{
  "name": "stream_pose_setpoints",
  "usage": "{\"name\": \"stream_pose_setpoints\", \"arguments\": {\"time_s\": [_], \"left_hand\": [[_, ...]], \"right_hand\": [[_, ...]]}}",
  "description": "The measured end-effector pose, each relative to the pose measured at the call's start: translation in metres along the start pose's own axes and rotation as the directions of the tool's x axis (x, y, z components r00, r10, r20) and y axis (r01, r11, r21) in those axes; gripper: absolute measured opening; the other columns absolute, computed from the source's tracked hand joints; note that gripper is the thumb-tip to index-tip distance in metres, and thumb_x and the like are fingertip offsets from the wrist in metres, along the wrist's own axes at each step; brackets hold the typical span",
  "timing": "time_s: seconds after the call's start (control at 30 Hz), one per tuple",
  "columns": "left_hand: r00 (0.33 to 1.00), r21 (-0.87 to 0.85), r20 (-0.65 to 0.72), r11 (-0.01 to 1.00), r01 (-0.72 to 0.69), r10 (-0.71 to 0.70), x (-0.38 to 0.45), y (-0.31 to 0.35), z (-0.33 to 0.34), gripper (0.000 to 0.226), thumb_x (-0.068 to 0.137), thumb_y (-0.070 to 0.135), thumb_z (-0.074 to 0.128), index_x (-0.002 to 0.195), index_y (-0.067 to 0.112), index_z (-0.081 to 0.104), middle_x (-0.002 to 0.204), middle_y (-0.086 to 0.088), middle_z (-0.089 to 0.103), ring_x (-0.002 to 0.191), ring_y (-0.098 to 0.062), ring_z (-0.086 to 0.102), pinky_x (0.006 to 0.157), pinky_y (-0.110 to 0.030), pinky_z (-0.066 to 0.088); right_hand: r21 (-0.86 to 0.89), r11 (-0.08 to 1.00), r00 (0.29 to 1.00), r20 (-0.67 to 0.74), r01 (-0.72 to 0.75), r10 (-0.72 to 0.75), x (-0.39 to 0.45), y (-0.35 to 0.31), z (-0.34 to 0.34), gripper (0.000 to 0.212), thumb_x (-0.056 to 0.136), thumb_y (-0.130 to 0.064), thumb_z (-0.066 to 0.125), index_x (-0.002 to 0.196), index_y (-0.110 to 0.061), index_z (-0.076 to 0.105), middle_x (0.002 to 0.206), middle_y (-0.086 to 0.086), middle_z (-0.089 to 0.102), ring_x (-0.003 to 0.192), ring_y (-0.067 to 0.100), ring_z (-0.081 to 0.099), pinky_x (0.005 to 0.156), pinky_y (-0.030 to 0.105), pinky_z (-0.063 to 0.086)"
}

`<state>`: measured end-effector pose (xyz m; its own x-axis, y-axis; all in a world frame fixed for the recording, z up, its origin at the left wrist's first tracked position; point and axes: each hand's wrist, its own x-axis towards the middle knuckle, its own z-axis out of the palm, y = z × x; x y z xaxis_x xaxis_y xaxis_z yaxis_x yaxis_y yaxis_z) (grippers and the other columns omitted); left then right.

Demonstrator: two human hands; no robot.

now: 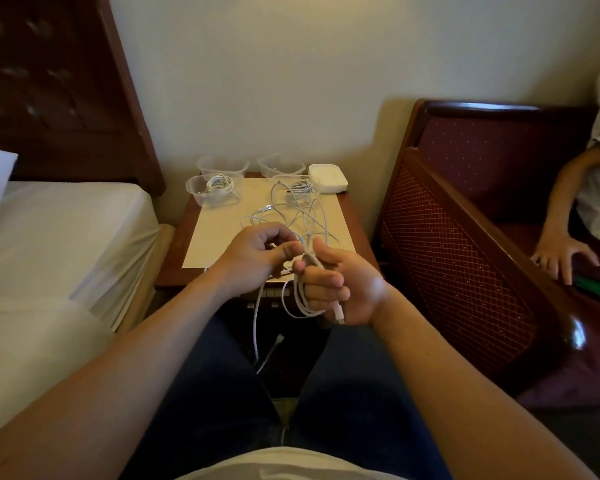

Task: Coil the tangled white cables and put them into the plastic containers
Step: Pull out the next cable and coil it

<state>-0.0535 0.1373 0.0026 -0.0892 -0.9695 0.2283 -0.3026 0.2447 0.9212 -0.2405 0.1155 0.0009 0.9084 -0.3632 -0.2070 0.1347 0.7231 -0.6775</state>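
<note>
The white cable is thin and glossy, wound in several loops around the curled fingers of the right hand; a connector end protrudes below the palm. The left hand pinches a strand of the same cable between thumb and forefinger, just beside the right hand. One strand hangs down between the knees. Both hands are held above the near edge of the nightstand.

A loose tangle of white cables lies at the centre of the nightstand's pale top, extending toward the far right corner.

Four clear plastic containers stand along the far edge. One, at the far left corner, contains a coiled cable. A white box occupies the far right corner.

A bed adjoins the left side; a wooden chair adjoins the right, against a cream wall.
</note>
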Motion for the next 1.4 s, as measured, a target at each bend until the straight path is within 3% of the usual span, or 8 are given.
{"name": "stream_pose_setpoints", "arguments": {"time_s": [0.2,0.4,0.67,0.83,0.93,1.1,1.27,1.4], "left_hand": [[0.969,-0.622,0.066,0.75,0.228,-0.24,-0.011,-0.006,0.04,0.006,0.09,0.015,0.07,0.089,0.011,0.073,0.085,-0.018,0.066,0.069,-0.024,0.063,0.062,-0.032,0.053],[0.947,-0.224,0.132,0.922,0.316,-0.292,-0.029,-0.013,0.052,0.028,0.105,0.026,0.054,0.089,0.005,0.066,0.064,-0.002,0.059,0.044,-0.014,0.047,0.044,-0.025,0.037],[0.977,0.591,0.196,0.805,-0.049,-0.084,-0.013,0.01,0.004,0.013,0.09,0.037,0.073,0.093,0.025,0.076,0.079,0.01,0.07,0.076,-0.008,0.065,0.07,-0.031,0.052],[0.991,0.525,0.104,0.841,-0.129,0.087,-0.001,0.009,-0.019,0.013,0.086,0.039,0.077,0.086,0.026,0.076,0.08,0.013,0.071,0.079,-0.006,0.065,0.073,-0.03,0.052],[0.991,0.288,0.027,0.948,-0.134,0.132,-0.005,0.001,-0.011,0.02,0.088,0.041,0.074,0.087,0.021,0.074,0.08,0.005,0.071,0.076,-0.013,0.063,0.072,-0.031,0.049],[0.986,-0.353,-0.022,0.924,0.147,-0.165,-0.018,0.001,0.019,0.026,0.092,0.04,0.069,0.085,0.015,0.071,0.067,-0.005,0.056,0.054,-0.012,0.047,0.049,-0.022,0.039],[0.957,-0.253,0.124,0.924,0.285,-0.262,-0.028,-0.009,0.034,0.037,0.103,0.024,0.055,0.073,0.034,0.075,0.076,-0.008,0.061,0.053,-0.017,0.044,0.048,-0.023,0.035],[0.953,-0.205,0.048,0.93,0.304,-0.3,-0.029,-0.015,0.04,0.028,0.099,0.015,0.064,0.073,0.02,0.074,0.064,-0.005,0.056,0.053,-0.014,0.045,0.053,-0.023,0.035]], "right_hand": [[0.309,0.927,0.934,0.213,0.213,-0.286,0.002,0.003,0.015,0.047,0.109,-0.041,0.027,0.102,-0.003,0.054,0.055,-0.001,0.057,0.041,0.01,0.04,0.049,0.023,0.033],[-0.236,0.806,0.72,-0.363,0.543,-0.591,0.004,-0.01,0.02,0.043,0.11,-0.038,0.033,0.115,-0.004,0.059,0.096,0.006,0.078,0.088,0.018,0.075,0.072,0.025,0.059],[-0.935,0.211,0.669,-0.351,-0.284,-0.655,0.001,0.005,-0.005,0.041,0.109,-0.037,0.039,0.085,-0.016,0.065,0.078,-0.001,0.073,0.074,0.012,0.069,0.07,0.029,0.047],[-0.673,0.711,0.855,-0.475,-0.203,-0.206,-0.005,0.01,0.004,0.06,0.11,-0.048,0.025,0.091,-0.002,0.059,0.052,0.007,0.058,0.039,0.019,0.052,0.044,0.026,0.043],[-0.246,0.969,0.983,-0.182,-0.008,-0.038,-0.01,0.013,0.015,0.057,0.108,-0.05,0.022,0.094,-0.005,0.054,0.048,0.001,0.049,0.037,0.014,0.045,0.042,0.023,0.041],[0.187,0.932,0.943,0.062,0.311,-0.327,-0.005,0.007,0.028,0.042,0.106,-0.038,0.031,0.11,-0.004,0.055,0.077,0.003,0.063,0.069,0.018,0.063,0.071,0.029,0.052],[0.194,0.811,0.825,-0.27,0.552,-0.497,-0.005,-0.003,0.03,0.029,0.1,-0.026,0.045,0.111,-0.006,0.062,0.093,0.005,0.066,0.078,0.015,0.07,0.073,0.024,0.056],[0.387,0.847,0.929,-0.085,0.364,-0.36,-0.007,-0.001,0.03,0.035,0.107,-0.031,0.04,0.102,-0.003,0.06,0.063,-0.003,0.06,0.053,0.011,0.06,0.055,0.023,0.05]]}}
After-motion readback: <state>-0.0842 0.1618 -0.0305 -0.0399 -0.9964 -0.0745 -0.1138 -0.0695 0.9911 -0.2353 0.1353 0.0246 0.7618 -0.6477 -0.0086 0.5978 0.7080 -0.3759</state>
